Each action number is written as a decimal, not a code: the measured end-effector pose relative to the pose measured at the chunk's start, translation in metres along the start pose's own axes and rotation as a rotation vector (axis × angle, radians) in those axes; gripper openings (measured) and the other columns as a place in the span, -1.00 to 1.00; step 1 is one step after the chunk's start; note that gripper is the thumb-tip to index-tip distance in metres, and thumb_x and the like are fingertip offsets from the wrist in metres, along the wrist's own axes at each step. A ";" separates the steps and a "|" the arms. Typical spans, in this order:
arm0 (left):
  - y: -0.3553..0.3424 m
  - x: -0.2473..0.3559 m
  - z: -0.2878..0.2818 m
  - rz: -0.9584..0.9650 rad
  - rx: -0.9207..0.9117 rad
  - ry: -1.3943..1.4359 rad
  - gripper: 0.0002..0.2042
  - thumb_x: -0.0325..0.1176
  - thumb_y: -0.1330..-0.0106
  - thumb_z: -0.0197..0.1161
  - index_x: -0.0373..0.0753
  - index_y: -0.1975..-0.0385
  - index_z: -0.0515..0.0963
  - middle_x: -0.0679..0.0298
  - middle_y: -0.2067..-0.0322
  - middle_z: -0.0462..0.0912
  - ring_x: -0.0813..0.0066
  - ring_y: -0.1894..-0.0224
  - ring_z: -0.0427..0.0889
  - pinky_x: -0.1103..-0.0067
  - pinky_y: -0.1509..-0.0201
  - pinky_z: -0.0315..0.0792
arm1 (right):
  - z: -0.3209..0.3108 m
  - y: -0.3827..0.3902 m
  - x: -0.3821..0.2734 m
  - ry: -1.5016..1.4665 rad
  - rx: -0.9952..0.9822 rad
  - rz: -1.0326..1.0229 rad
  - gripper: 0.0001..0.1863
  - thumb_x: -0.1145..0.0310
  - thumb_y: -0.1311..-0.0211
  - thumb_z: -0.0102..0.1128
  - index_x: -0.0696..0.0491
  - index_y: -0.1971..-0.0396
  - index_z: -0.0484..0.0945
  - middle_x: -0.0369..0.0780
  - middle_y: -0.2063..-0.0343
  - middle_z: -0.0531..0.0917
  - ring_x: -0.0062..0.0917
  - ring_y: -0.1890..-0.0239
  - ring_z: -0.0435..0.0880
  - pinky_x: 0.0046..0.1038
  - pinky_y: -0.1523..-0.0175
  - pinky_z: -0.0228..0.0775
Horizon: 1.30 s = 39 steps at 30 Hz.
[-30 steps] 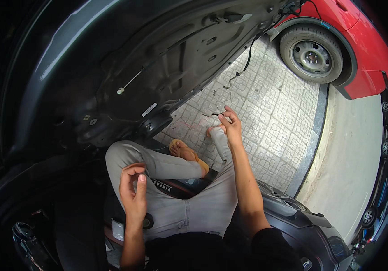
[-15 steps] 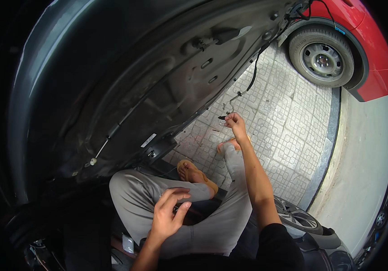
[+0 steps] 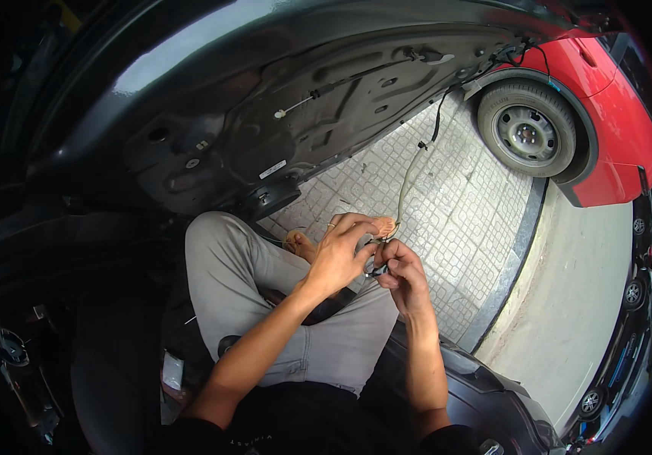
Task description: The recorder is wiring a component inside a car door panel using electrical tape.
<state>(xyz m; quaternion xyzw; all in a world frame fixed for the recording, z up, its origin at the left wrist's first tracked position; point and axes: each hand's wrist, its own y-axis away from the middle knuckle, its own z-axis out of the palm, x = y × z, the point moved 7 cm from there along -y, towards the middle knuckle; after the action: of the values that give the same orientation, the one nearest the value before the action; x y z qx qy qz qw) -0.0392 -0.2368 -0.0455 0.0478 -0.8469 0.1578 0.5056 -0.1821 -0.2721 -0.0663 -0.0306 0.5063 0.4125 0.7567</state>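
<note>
The left hand (image 3: 339, 256) and right hand (image 3: 408, 279) pinch the long cable (image 3: 403, 189) near its end, likely to keep it still.

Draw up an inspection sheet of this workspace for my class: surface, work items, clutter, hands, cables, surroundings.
Surface: patterned grey paving tiles.
Work items: open car door, inner metal panel exposed; small dark piece, too small to identify.
Clutter: small pale packet, left of the person's grey trousers.
Hands: right hand pinches the dark piece; left hand is curled close beside it, its grip partly hidden.
Cables: grey-and-black cable runs from the door's edge down to the hands.
Surroundings: red car with wheel showing; roadway at right.
</note>
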 end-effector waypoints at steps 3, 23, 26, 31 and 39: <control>-0.002 0.008 -0.003 0.072 0.109 0.104 -0.74 -0.60 -0.22 0.34 -0.28 0.09 0.62 0.12 0.04 0.66 0.05 -0.04 0.63 0.27 -0.16 0.50 | 0.010 0.005 -0.017 0.031 -0.059 -0.004 -0.85 0.34 -0.24 0.12 0.05 0.33 0.37 -0.24 0.29 0.44 -0.75 0.48 0.11 -0.68 0.41 0.04; -0.019 -0.042 -0.027 -0.361 -0.123 0.316 -0.87 -0.40 -0.51 0.16 -0.34 0.16 0.57 0.30 0.33 0.66 0.62 0.21 0.57 0.56 0.04 0.45 | 0.005 -0.095 -0.126 0.953 -0.118 -0.574 -0.86 0.52 -0.24 0.30 0.11 0.31 0.48 -0.08 -0.28 0.51 -0.27 -0.33 0.44 -0.24 -0.44 0.20; -0.016 -0.049 -0.030 -0.352 -0.119 0.406 -0.84 -0.35 -0.56 0.14 -0.32 0.09 0.53 0.31 0.32 0.65 0.58 0.22 0.55 0.54 0.01 0.44 | 0.041 -0.065 -0.148 1.006 -0.242 -0.718 -0.86 0.57 -0.21 0.29 0.10 0.31 0.49 -0.08 -0.30 0.51 -0.20 -0.34 0.45 -0.23 -0.49 0.14; -0.010 -0.049 -0.032 -0.403 -0.182 0.360 -0.85 -0.39 -0.57 0.07 -0.33 0.05 0.47 0.14 0.20 0.68 0.36 0.09 0.65 0.41 -0.06 0.48 | 0.098 -0.062 -0.123 1.426 -0.655 -0.486 -0.79 0.28 -0.32 0.35 0.08 0.23 0.57 -0.23 -0.04 0.70 -0.28 -0.17 0.60 -0.20 -0.28 0.32; -0.007 -0.039 -0.046 -0.358 -0.127 0.341 -0.77 -0.37 -0.45 0.17 -0.31 -0.01 0.48 0.17 0.14 0.66 0.38 0.13 0.65 0.40 -0.01 0.51 | 0.107 -0.089 -0.110 1.594 -0.758 -0.305 -0.83 0.39 -0.32 0.32 0.08 0.17 0.56 -0.19 0.28 0.69 -0.21 0.09 0.68 -0.18 -0.17 0.37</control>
<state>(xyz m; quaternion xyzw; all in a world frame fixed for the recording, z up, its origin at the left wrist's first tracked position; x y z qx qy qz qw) 0.0202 -0.2322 -0.0575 0.1379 -0.7357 0.0182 0.6629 -0.0610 -0.3462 0.0397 -0.6230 0.7017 0.3033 0.1659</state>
